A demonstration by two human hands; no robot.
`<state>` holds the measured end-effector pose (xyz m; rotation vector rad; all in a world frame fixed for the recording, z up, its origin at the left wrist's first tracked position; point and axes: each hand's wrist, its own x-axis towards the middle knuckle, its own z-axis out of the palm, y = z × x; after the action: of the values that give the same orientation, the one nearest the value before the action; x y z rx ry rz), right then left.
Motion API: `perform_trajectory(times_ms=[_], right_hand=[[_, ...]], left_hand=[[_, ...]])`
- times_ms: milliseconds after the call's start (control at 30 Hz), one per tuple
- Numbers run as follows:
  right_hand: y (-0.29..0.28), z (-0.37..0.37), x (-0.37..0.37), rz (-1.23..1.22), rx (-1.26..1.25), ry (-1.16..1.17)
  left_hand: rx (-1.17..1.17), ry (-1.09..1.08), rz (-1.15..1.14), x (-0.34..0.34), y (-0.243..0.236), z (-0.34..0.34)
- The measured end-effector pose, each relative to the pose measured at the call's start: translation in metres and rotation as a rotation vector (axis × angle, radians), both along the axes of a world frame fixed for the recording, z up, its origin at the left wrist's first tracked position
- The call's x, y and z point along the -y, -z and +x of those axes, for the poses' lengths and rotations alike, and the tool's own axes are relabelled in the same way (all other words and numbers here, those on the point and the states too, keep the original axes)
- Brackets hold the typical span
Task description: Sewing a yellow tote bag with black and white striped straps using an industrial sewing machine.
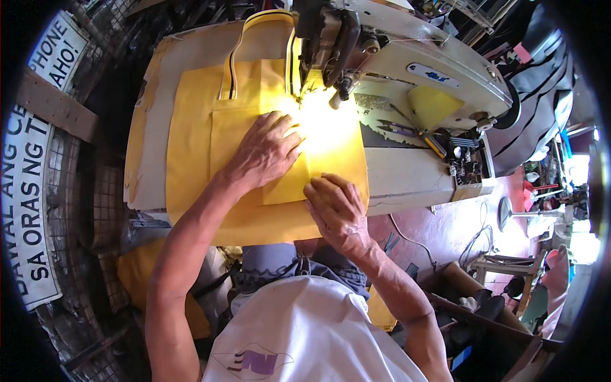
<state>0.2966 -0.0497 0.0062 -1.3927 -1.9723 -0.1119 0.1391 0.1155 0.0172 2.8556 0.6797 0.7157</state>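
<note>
A yellow fabric panel with a squarish pocket piece on it lies spread over the sewing table. A strap with a dark stripe and pale edges loops from its far edge. My left hand rests on the pocket piece, fingers spread, just left of the sewing machine's needle area. Bright lamp glare washes out the stitching spot. Nearer to me, my right hand lies on the panel by the pocket's lower right corner, fingers extended over the cloth. The panel's near edge hangs toward my lap.
Scissors and a yellow-and-black cutter lie on the machine bed beside a tray of small metal parts. More yellow fabric hangs below left. A cable runs along the floor; white signs stand at left.
</note>
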Motion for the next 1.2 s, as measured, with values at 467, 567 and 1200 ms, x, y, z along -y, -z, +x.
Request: perform_trajectory(times_ms=[467,567,1200], right_hand=[[-0.001,0.005,0.004,-0.088,0.052,-0.076],[-0.003,0.009,0.003,-0.101,0.1,-0.078],[-0.009,0.016,-0.013,-0.16,0.035,-0.074]], left_hand=[[0.031,-0.056,0.094,-0.001,-0.006,0.004],[-0.048,-0.035,0.017,-0.003,-0.009,0.002],[-0.061,-0.035,0.093,0.008,-0.007,-0.001]])
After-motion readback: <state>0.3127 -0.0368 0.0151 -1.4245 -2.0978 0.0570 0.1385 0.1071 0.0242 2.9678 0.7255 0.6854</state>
